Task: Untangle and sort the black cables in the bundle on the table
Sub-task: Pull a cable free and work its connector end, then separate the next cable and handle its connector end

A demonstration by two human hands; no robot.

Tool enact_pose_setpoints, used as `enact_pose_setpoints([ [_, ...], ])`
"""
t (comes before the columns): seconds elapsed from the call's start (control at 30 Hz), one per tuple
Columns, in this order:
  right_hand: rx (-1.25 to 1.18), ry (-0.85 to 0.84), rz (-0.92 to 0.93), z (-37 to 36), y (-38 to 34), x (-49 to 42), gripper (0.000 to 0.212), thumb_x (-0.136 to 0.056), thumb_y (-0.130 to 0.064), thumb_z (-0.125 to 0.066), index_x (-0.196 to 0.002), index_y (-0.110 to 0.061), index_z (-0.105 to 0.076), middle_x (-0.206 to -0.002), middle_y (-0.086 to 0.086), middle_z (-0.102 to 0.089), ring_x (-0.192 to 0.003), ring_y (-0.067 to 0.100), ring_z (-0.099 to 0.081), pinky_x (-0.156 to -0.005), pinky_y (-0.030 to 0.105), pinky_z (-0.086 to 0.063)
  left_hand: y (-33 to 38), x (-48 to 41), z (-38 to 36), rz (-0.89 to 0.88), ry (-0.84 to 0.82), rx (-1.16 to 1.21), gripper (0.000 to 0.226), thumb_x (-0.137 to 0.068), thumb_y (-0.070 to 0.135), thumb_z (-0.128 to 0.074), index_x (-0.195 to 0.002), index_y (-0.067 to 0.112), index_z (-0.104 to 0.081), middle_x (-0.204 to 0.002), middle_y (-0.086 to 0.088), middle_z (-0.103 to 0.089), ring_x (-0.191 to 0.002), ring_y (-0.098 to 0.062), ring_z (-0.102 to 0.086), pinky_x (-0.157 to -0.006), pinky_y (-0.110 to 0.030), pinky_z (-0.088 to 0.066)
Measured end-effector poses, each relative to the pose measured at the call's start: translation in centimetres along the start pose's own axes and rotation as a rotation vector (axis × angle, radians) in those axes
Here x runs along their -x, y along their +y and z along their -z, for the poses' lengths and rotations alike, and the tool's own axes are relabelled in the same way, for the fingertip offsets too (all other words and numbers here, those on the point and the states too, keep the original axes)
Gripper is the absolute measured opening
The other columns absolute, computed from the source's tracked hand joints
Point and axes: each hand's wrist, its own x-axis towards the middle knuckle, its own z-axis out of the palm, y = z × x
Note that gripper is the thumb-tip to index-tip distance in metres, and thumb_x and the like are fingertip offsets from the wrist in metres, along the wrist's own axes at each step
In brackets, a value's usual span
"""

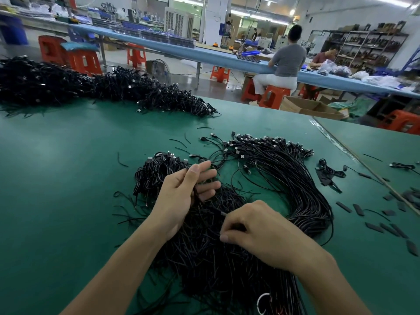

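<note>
Black cable bundle (216,258) is sprawled by the near edge of the bench (68,189). Strands are gripped in the half-curled left hand (181,196), and 1 end is pinched by the curled right hand (261,233). Best pulled slowly so knots aren't tightened.

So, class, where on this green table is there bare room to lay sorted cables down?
Widest bare green table lies left, between the far pile and the left hand. A narrower strip runs between that pile and the bundle. Crowded: right of the bundle, where black strips lie.
</note>
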Motion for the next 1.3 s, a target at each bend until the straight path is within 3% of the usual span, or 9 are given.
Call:
enact_pose_setpoints([
  [0.1, -0.034, 0.062, 0.045, 0.4, -0.7, 0.1, 0.014, -0.094, -0.038, -0.064, -0.090, -0.028, -0.072, -0.080, -0.017, -0.068, -0.077, 0.001, -0.061, -0.074, 0.031, -0.052, -0.9, -0.2, 0.1, -0.042, 0.017, -0.216, 0.032, -0.101, 0.030, -0.047, -0.121, 0.014, -0.066, -0.110, -0.004, -0.075, -0.100, -0.017, -0.073, -0.081, -0.027, -0.059],
  [0.27, 0.153, 0.172, -0.036, 1.8, -0.1, 0.5, 0.015, -0.095, -0.045, -0.058, -0.091, -0.034, -0.066, -0.086, -0.015, -0.064, -0.083, 0.004, -0.058, -0.075, 0.032, -0.051, -1.8, 0.3, 0.8, -0.061, -0.083, -0.583, 0.027, -0.104, 0.023, -0.047, -0.101, 0.010, -0.070, -0.087, -0.006, -0.076, -0.073, -0.017, -0.075, -0.064, -0.024, -0.058],
  [0.4, 0.128, 0.044, -0.099, 1.6, 0.6, 0.7, 0.013, -0.093, -0.044, -0.062, -0.092, -0.033, -0.070, -0.085, -0.015, -0.065, -0.081, 0.004, -0.059, -0.077, 0.034, -0.052, -1.2, 0.3, 0.7, -0.105, -0.004, -0.451, 0.030, -0.106, 0.023, -0.042, -0.107, 0.012, -0.070, -0.079, 0.000, -0.074, -0.061, -0.013, -0.069, -0.055, -0.018, -0.050],
  [0.53, 0.087, -0.024, -0.109, 1.2, 1.4, 0.8, 0.012, -0.092, -0.042, -0.065, -0.089, -0.032, -0.071, -0.083, -0.015, -0.065, -0.078, 0.001, -0.059, -0.076, 0.032, -0.053, -0.6, -0.3, 0.9, -0.120, 0.113, -0.296, 0.034, -0.106, 0.031, -0.039, -0.109, 0.021, -0.072, -0.058, 0.008, -0.053, -0.048, -0.005, -0.038, -0.044, -0.014, -0.031],
  [0.7, 0.003, -0.050, -0.064, 1.3, 1.4, 0.8, 0.010, -0.090, -0.040, -0.069, -0.086, -0.032, -0.073, -0.072, -0.020, -0.066, -0.070, -0.003, -0.057, -0.066, 0.024, -0.046, -0.1, 0.1, 1.1, -0.089, 0.055, -0.319, 0.034, -0.106, 0.034, -0.038, -0.121, 0.025, -0.068, -0.083, 0.003, -0.075, -0.044, -0.005, -0.043, -0.044, -0.012, -0.034],
  [0.8, -0.010, -0.093, -0.021, 1.2, 0.4, 0.7, 0.008, -0.089, -0.038, -0.069, -0.087, -0.031, -0.073, -0.074, -0.018, -0.068, -0.072, 0.001, -0.062, -0.071, 0.031, -0.053, 0.0, 0.3, 0.5, -0.010, 0.057, -0.246, 0.034, -0.106, 0.032, -0.039, -0.128, 0.019, -0.063, -0.112, 0.005, -0.075, -0.075, -0.011, -0.073, -0.040, -0.012, -0.031],
  [0.9, 0.014, -0.102, -0.007, 1.2, -0.5, 0.6, 0.012, -0.090, -0.038, -0.067, -0.087, -0.028, -0.073, -0.076, -0.013, -0.069, -0.074, 0.005, -0.063, -0.076, 0.037, -0.055, -0.4, 0.5, -0.2, 0.007, 0.065, -0.254, 0.033, -0.106, 0.027, -0.041, -0.133, 0.017, -0.059, -0.126, 0.004, -0.069, -0.102, -0.010, -0.071, -0.040, -0.011, -0.032],
  [1.1, 0.072, -0.096, 0.028, 1.1, -2.1, 0.4, 0.014, -0.091, -0.038, -0.066, -0.088, -0.026, -0.073, -0.078, -0.010, -0.067, -0.078, 0.010, -0.061, -0.076, 0.039, -0.054, -1.5, 0.4, -0.7, 0.049, -0.012, -0.071, 0.043, -0.105, 0.013, -0.043, -0.147, 0.006, -0.041, -0.143, -0.005, -0.054, -0.122, -0.013, -0.061, -0.076, -0.023, -0.057],
  [1.3, 0.071, -0.086, 0.047, 1.2, -2.2, 0.6, 0.015, -0.092, -0.039, -0.064, -0.090, -0.027, -0.072, -0.082, -0.009, -0.067, -0.084, 0.010, -0.060, -0.080, 0.040, -0.053, -2.1, 0.6, -0.6, -0.069, 0.013, -0.346, 0.044, -0.105, 0.015, -0.044, -0.149, 0.008, -0.040, -0.145, -0.003, -0.053, -0.122, -0.006, -0.060, -0.078, -0.028, -0.060],
])
